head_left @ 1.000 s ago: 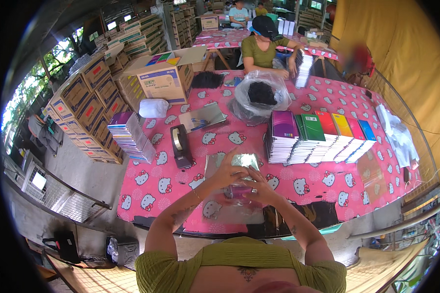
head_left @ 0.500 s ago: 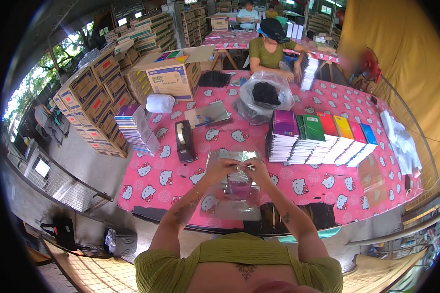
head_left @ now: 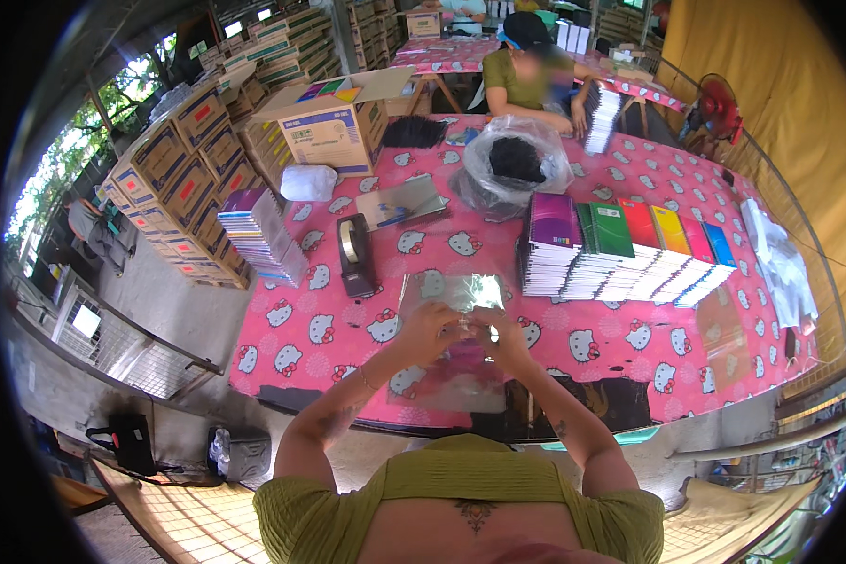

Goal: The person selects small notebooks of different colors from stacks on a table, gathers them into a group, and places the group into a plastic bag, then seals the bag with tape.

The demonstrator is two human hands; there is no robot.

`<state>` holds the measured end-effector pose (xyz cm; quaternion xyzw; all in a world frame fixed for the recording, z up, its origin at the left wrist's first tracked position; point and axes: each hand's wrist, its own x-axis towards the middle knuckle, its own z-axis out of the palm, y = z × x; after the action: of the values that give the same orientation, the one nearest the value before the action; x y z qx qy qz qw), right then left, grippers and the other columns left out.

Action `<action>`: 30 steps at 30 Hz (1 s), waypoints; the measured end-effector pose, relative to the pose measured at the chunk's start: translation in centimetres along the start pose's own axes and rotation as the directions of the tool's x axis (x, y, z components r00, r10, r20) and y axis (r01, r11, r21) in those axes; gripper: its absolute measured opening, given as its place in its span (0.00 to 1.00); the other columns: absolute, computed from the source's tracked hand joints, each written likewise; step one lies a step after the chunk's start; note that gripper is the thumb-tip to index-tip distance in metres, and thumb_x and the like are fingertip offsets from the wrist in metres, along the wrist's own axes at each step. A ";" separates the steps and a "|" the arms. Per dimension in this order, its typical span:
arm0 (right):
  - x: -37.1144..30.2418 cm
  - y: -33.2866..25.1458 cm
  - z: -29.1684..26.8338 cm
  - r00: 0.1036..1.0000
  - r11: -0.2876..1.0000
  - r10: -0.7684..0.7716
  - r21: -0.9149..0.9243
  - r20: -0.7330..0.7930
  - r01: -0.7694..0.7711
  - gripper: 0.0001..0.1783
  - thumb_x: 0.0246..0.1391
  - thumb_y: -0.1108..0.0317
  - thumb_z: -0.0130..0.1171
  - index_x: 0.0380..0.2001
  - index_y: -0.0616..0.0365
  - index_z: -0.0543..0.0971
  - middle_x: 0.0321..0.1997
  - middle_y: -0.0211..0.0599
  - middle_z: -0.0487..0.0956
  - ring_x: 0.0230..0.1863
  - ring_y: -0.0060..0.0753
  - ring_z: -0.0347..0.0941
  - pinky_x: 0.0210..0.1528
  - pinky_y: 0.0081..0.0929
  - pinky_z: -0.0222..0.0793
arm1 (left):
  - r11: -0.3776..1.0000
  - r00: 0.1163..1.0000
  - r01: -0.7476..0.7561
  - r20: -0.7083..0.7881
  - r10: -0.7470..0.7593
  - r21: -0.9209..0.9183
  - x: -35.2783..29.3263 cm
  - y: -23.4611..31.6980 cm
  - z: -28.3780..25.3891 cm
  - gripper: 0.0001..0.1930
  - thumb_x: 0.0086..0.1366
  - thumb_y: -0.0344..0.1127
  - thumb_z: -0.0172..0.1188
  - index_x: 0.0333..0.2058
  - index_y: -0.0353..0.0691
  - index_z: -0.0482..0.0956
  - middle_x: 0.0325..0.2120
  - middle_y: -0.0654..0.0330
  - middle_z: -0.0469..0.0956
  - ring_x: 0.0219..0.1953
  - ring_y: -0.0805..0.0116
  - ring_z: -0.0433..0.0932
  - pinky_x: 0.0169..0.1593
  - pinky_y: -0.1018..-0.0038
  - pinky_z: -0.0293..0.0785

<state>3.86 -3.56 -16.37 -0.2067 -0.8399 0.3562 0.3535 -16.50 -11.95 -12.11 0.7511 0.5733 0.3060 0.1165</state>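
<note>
In front of me a clear plastic bag or sleeve [head_left: 451,393] lies flat on the table, the pink cloth showing through it. My left hand [head_left: 430,333] is over its upper part, fingers closed in a pinch on the plastic. Close beside it, my right hand [head_left: 504,336] also pinches the plastic, fingertips almost meeting those of the left. Glare blurs the exact grip. A black tape dispenser [head_left: 355,256] stands beyond my left hand. Spiral notebooks in several colours [head_left: 630,249] are piled in neat stacks beyond my right hand.
Another notebook stack [head_left: 258,235] stands at the left edge, near an open carton [head_left: 334,141]. A plastic bag of black items [head_left: 515,164] sits at the far middle. Across the table, a co-worker [head_left: 526,85] handles a notebook stack [head_left: 602,120]. Clear sleeves [head_left: 399,202] lie behind the dispenser.
My hands have shifted slightly, the right a little to the right, still pinching the plastic. The whole view has tilted down a little.
</note>
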 end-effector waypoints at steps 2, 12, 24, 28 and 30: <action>0.6 -1.3 0.2 0.974 0.962 0.225 0.161 0.002 -0.222 0.24 0.51 0.74 0.64 0.53 0.55 0.73 0.42 0.44 0.80 0.50 0.52 0.76 0.58 0.48 0.67 | 0.993 0.993 0.118 0.000 -0.118 -0.005 1.0 -0.4 0.2 0.11 0.58 0.40 0.67 0.36 0.40 0.82 0.31 0.56 0.79 0.38 0.53 0.79 0.40 0.57 0.75; 2.4 1.8 0.1 0.950 0.898 0.314 0.323 0.004 -0.298 0.22 0.49 0.74 0.68 0.49 0.59 0.75 0.42 0.34 0.79 0.43 0.25 0.75 0.48 0.26 0.72 | 0.703 0.848 0.525 0.230 -0.477 -0.480 3.6 -8.7 4.0 0.23 0.55 0.43 0.70 0.46 0.40 0.76 0.27 0.55 0.80 0.35 0.65 0.80 0.39 0.68 0.75; 1.9 2.6 1.2 0.891 0.800 0.452 0.465 -0.053 -0.378 0.19 0.52 0.76 0.66 0.47 0.60 0.75 0.42 0.32 0.77 0.44 0.23 0.73 0.47 0.23 0.71 | 0.327 0.359 0.506 -0.150 -0.921 -0.798 -4.0 -21.6 -4.4 0.25 0.55 0.47 0.70 0.46 0.35 0.80 0.35 0.54 0.81 0.32 0.64 0.78 0.38 0.65 0.74; 2.3 1.7 0.9 0.909 0.831 0.415 0.426 -0.047 -0.357 0.19 0.52 0.76 0.65 0.48 0.60 0.75 0.43 0.33 0.77 0.44 0.24 0.73 0.47 0.24 0.73 | 0.571 0.393 0.521 -0.415 -0.820 -0.634 -3.7 -23.1 -3.3 0.20 0.60 0.45 0.67 0.45 0.37 0.81 0.29 0.64 0.79 0.29 0.71 0.76 0.33 0.68 0.72; 2.4 1.3 1.5 0.927 0.874 0.365 0.376 -0.086 -0.309 0.18 0.52 0.75 0.65 0.47 0.62 0.74 0.42 0.32 0.78 0.42 0.22 0.74 0.42 0.23 0.74 | 0.680 0.418 0.400 -0.538 -0.732 -0.615 -6.9 -24.5 -2.1 0.14 0.62 0.41 0.64 0.42 0.38 0.82 0.27 0.64 0.79 0.29 0.71 0.77 0.33 0.67 0.73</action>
<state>1.32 -1.89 -17.02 -0.3097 -0.6826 0.5411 0.3813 -38.17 -11.04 -25.66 0.2657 0.7154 0.6359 0.1147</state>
